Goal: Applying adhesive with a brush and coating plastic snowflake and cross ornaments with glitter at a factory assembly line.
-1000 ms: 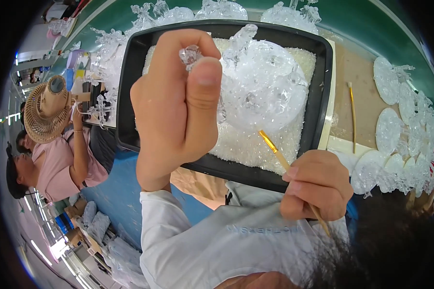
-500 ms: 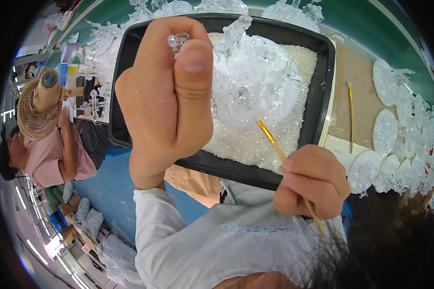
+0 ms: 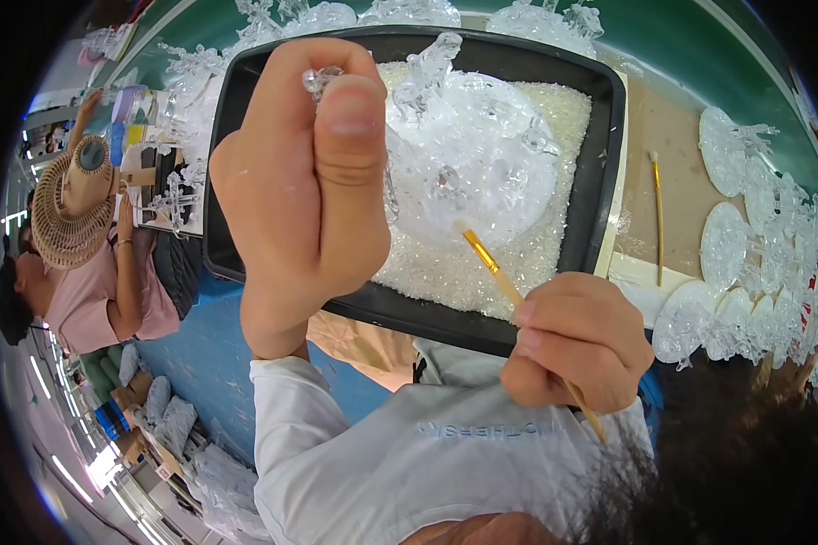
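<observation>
My left hand (image 3: 291, 182) is closed round part of a clear ornament (image 3: 495, 136), and a glassy knob of it pokes out between thumb and forefinger. The ornament has a round, disc-like base and a figure-like clear piece rising from it; my hand hides its left portion. My right hand (image 3: 582, 336) pinches a thin paintbrush (image 3: 488, 256) with a wooden handle and gold ferrule. The pale bristles meet the lower edge of the disc in view. Beneath lies a black tray (image 3: 612, 173) holding white sparkling granules (image 3: 568, 113).
A second brush (image 3: 658, 218) rests on a brown board (image 3: 677, 136) to the right. Several clear ornaments (image 3: 723, 245) stand along the right and far sides of the green table (image 3: 673, 45). At left, another person in pink (image 3: 91, 309) works beside a tan fan (image 3: 77, 213).
Both hands have shifted slightly left, carrying the ornament and the brush. The brush tip has moved left and up along the disc. The other person has raised an arm.
</observation>
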### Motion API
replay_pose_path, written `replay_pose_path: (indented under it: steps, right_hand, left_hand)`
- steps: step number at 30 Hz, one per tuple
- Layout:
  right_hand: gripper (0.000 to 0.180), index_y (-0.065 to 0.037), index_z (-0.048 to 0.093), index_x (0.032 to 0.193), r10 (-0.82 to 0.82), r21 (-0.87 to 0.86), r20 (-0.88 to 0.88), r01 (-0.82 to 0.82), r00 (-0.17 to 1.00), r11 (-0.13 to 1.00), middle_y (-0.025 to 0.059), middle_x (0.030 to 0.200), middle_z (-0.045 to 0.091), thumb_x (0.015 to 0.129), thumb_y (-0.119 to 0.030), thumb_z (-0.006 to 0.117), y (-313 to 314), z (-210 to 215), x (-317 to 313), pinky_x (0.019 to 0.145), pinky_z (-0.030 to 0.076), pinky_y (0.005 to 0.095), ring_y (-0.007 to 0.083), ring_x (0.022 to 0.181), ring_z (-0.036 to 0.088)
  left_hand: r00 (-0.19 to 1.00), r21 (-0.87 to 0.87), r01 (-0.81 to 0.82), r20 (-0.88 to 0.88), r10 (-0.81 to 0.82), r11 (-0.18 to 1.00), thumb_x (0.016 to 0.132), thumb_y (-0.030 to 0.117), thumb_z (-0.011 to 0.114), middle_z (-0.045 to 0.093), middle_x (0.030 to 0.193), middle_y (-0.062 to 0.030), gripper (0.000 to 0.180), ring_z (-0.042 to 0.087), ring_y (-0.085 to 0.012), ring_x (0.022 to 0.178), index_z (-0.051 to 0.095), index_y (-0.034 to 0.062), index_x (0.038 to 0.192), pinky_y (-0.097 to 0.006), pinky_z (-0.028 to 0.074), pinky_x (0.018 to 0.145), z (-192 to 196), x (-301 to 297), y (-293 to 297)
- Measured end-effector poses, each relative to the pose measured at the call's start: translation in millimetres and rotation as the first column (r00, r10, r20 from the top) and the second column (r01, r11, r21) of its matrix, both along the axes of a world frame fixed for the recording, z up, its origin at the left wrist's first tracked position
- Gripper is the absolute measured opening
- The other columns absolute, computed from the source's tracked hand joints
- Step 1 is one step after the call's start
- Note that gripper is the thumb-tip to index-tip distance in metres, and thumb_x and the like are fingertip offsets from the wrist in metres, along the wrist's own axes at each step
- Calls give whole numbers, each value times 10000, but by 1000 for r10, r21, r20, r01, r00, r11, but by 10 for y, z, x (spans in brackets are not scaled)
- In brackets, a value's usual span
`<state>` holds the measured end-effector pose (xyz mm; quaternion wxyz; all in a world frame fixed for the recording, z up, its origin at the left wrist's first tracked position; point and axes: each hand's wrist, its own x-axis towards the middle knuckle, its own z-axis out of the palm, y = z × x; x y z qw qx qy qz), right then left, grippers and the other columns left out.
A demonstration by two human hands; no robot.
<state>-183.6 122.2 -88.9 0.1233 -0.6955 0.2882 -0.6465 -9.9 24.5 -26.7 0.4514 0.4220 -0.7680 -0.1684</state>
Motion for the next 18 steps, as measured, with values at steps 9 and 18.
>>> replay_pose_path:
  steps: [9,18]
  right_hand:
    - [214,20,592,756,-69,19,-26,70,997,997,163,703,635,804,-115,751,13,2,23,440,526,303,219,510,612]
    - [170,11,594,768,-3,86,-63,9,998,996,165,724,639,724,-37,751,19,65,13,466,537,306,236,542,630]
  left_hand:
    - [1000,-21,5,13,-4,1000,1043,358,440,430,693,87,414,286,10,605,589,-23,981,-192,179,555,-7,28,-7]
    - [999,-32,-6,32,7,999,1041,327,457,417,677,90,380,294,3,616,595,-17,954,-184,186,558,-1,9,-8]
